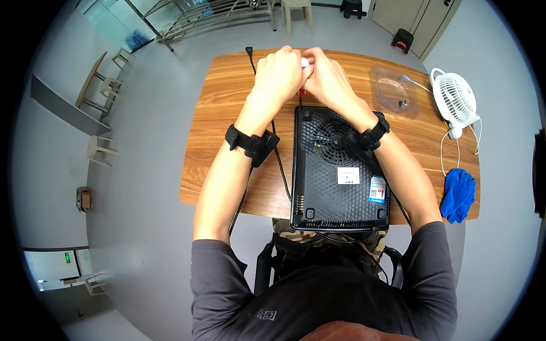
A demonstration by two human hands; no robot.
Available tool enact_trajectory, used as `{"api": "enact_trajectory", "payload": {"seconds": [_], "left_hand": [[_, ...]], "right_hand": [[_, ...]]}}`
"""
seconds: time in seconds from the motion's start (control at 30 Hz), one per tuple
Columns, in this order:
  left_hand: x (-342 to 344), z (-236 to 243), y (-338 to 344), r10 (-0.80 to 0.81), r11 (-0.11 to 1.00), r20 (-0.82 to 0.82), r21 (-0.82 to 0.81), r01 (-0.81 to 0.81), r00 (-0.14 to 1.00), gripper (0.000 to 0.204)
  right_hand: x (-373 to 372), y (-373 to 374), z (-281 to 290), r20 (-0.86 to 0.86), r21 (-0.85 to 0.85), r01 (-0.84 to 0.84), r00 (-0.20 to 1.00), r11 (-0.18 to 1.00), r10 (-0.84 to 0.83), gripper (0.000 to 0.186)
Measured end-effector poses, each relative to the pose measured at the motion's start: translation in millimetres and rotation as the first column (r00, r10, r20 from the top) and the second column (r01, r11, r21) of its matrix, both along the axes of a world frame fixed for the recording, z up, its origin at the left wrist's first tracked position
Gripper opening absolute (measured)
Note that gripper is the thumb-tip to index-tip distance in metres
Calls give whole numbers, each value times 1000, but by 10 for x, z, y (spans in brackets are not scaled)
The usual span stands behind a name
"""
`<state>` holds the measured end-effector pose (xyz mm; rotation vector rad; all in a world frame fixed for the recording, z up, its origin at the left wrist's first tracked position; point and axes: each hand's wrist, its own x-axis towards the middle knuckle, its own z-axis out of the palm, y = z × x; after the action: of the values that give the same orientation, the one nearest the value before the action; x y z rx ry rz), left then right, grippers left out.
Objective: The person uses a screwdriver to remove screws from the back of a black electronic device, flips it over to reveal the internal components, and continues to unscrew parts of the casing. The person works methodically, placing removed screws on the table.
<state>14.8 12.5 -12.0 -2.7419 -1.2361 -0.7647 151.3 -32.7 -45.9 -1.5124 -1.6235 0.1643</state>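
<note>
My left hand (pixel 278 73) and my right hand (pixel 329 79) meet above the far end of a black appliance (pixel 326 200), both with curled fingers. Between them shows a small white object (pixel 305 62), pinched by my right fingers. A red tool handle (pixel 301 92) with a dark shaft pokes out below the hands; which fingers grip it is hidden. The appliance lies underside up, showing a round vent grille, labels and rubber feet. A black cable with a plug (pixel 249 50) runs along its left side.
The wooden table (pixel 210 170) holds a clear plastic tray (pixel 387 91) with a small dark part in it, a white fan (pixel 455 96) and blue gloves (pixel 458 193) at the right. Stools (pixel 99 148), a side table (pixel 88 82) and a metal rack (pixel 205 23) stand around.
</note>
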Motion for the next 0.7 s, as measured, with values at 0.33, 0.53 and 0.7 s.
{"api": "enact_trajectory", "payload": {"seconds": [0.33, 0.53, 0.7], "left_hand": [[-69, 127, 39, -50, 991, -5, -121, 49, 999, 39], [-160, 104, 125, -147, 988, 26, -44, 148, 989, 38], [-39, 132, 91, 10, 994, -10, -109, -11, 1000, 44]], "right_hand": [[80, -17, 114, -144, -141, -128, 984, 982, 107, 39], [63, -4, 84, -151, -69, -196, 971, 978, 184, 45], [75, 22, 43, 115, -1, -40, 993, 999, 40, 40]]}}
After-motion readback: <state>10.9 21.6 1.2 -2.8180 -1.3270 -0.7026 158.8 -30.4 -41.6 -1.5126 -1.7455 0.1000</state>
